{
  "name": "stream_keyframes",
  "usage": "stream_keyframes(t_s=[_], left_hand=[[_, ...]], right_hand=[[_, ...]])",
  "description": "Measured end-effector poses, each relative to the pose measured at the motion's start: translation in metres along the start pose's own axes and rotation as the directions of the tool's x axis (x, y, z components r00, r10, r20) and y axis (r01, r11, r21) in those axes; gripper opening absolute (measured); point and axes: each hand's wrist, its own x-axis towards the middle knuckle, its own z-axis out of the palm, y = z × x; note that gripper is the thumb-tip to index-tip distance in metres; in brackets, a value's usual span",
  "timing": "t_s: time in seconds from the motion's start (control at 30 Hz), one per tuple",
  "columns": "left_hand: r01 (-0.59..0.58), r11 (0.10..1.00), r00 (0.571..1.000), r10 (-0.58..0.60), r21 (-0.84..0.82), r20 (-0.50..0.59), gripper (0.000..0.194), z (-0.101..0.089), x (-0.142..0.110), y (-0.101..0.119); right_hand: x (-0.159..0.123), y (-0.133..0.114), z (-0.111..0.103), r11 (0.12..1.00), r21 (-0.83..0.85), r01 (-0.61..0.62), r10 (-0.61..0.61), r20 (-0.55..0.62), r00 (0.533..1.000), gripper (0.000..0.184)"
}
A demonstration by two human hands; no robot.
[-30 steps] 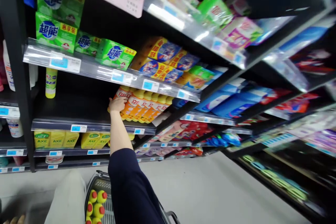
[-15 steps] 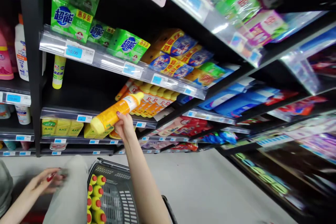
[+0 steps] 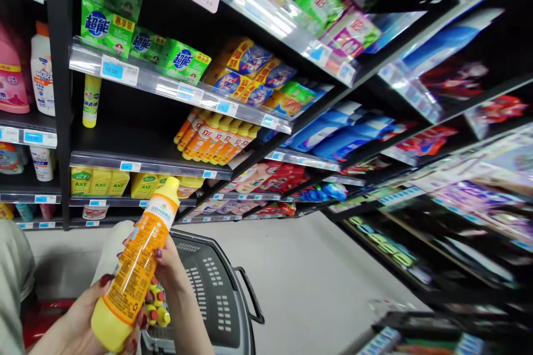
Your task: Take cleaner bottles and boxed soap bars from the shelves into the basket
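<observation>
A yellow cleaner bottle (image 3: 137, 260) with an orange label and a yellow cap is held tilted in front of me, its printed text facing up. Round its lower part wraps my left hand (image 3: 81, 316), red nails showing. My right hand (image 3: 169, 260) grips the bottle from the right at about mid-height, thumb on the label. Beneath, a grey shopping basket (image 3: 220, 288) holds several yellow bottles with red caps (image 3: 160, 302), partly hidden by my hands and the held bottle.
Orange-labelled bottles (image 3: 216, 136) lie in a row on the middle shelf. Green soap packs (image 3: 183, 61) and yellow AXE bottles (image 3: 100, 182) sit on other levels. A basket handle (image 3: 252, 297) sticks out over the grey floor (image 3: 300, 277). My knee (image 3: 14, 283) is at left.
The yellow bottle has come down and toward me, away from the shelf, in my right hand. My left hand has moved over and taken hold of its base.
</observation>
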Motion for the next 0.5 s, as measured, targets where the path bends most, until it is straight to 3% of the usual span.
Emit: stream_keyframes(t_s=[0.07,0.13,0.2,0.27,0.3,0.37,0.43,0.5], left_hand=[[-0.051,0.983,0.993,0.069,0.176,-0.099,0.060,0.012,-0.003,0.001],[-0.080,0.905,0.968,0.170,0.419,-0.182,0.059,0.023,-0.003,0.002],[-0.074,0.734,0.918,0.314,0.675,-0.241,0.055,0.028,-0.002,-0.001],[-0.022,0.453,0.814,0.526,0.891,-0.248,0.044,0.022,-0.001,-0.006],[0.025,0.279,0.751,0.628,0.960,-0.202,0.038,0.016,-0.001,-0.009],[0.119,-0.092,0.638,0.770,0.989,-0.005,0.037,0.001,-0.002,-0.015],[0.198,-0.429,0.540,0.798,0.881,0.267,0.037,-0.012,-0.002,-0.019],[0.318,-0.630,0.428,0.762,0.708,0.486,0.030,-0.020,-0.002,-0.020]], right_hand=[[-0.005,-0.013,0.006,1.000,-0.012,0.026,-0.025,0.009,1.000,0.065],[-0.007,-0.028,0.012,0.996,-0.043,0.077,-0.077,-0.007,0.997,0.065],[-0.009,-0.042,0.015,0.986,-0.091,0.138,-0.142,-0.046,0.989,0.069],[-0.009,-0.051,0.015,0.973,-0.137,0.184,-0.196,-0.084,0.977,0.071],[-0.009,-0.055,0.015,0.966,-0.155,0.205,-0.222,-0.103,0.970,0.071],[-0.009,-0.061,0.013,0.949,-0.189,0.253,-0.280,-0.131,0.951,0.065],[-0.009,-0.066,0.011,0.929,-0.224,0.295,-0.329,-0.134,0.935,0.056],[-0.010,-0.072,0.008,0.916,-0.246,0.316,-0.355,-0.136,0.925,0.048]])
